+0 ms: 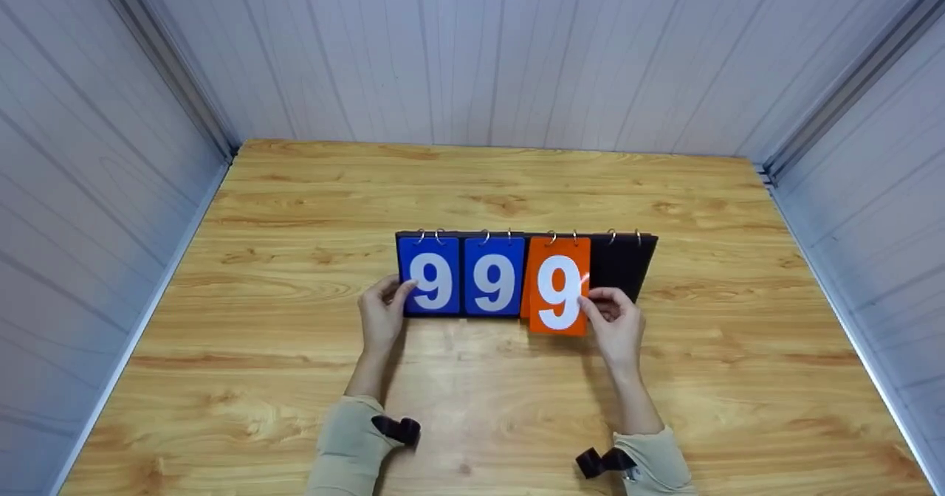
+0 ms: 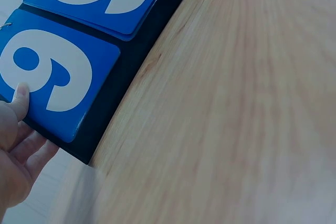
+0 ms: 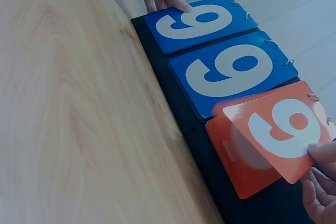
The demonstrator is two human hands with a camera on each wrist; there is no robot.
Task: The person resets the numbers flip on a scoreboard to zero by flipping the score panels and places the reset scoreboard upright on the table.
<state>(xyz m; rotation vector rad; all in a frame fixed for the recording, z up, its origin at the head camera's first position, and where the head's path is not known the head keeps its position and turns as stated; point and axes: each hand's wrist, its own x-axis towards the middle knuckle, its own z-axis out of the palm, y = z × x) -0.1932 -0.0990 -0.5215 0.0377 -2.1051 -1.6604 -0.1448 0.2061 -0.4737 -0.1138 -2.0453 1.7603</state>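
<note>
A black flip scoreboard (image 1: 624, 260) stands on the wooden table, its number cards hung from metal rings. At its left end, my left hand (image 1: 382, 311) grips the edge, thumb on the face of the outer blue 9 card (image 1: 443, 300) and fingers behind the board. Beside that hangs a second blue 9 card (image 1: 480, 304). My right hand (image 1: 616, 326) pinches the right edge of an orange 9 card (image 3: 286, 153) between thumb and fingers. This card tilts out from the board, and another orange card (image 3: 236, 177) shows beneath it in the right wrist view.
Bare black board with two rings (image 1: 625, 235) lies right of the orange cards. The wooden table (image 1: 472, 178) spreads around the scoreboard. Pale panelled walls (image 1: 458, 53) enclose the back and both sides. A black wrist camera (image 1: 399, 431) sits on the left sleeve, another (image 1: 602, 463) on the right.
</note>
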